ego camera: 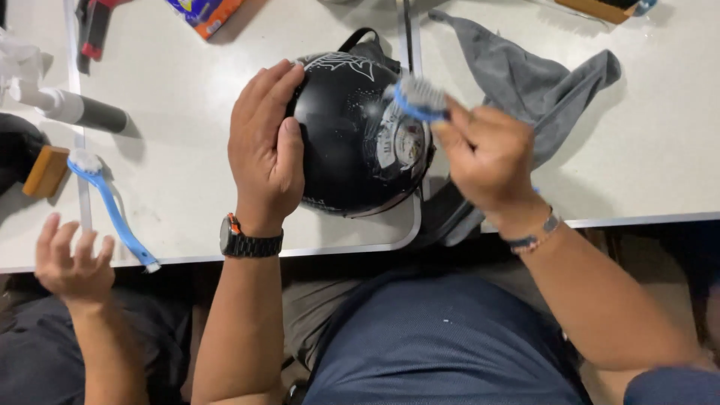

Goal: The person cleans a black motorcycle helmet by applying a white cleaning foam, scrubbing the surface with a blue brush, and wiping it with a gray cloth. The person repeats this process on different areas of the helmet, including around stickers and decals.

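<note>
Starting at the far left: a second person's hand (73,262) hovers at the counter (180,180) edge, fingers loosely spread, holding nothing. Just above it lies a blue long-handled brush (112,212) with a white head, flat on the counter. Beside that, a tan wooden block (46,171) against something dark, and a white-and-black cylindrical tool (79,110) lying on its side.

Centre: black helmet (352,142) with white markings, sitting on the counter near its front edge, over the seam between two surfaces. Left hand (264,150), wristwatch on the wrist, lies spread flat over the helmet's left side, palm down, steadying it.

Right of centre: right hand (487,161) is closed around the handle of a small blue brush (420,97); pale bristles touch the helmet's upper right surface. Slightly blurred.

Further right: grey cloth (532,82), crumpled, lying on the counter behind the right hand, just beside the helmet.
</note>
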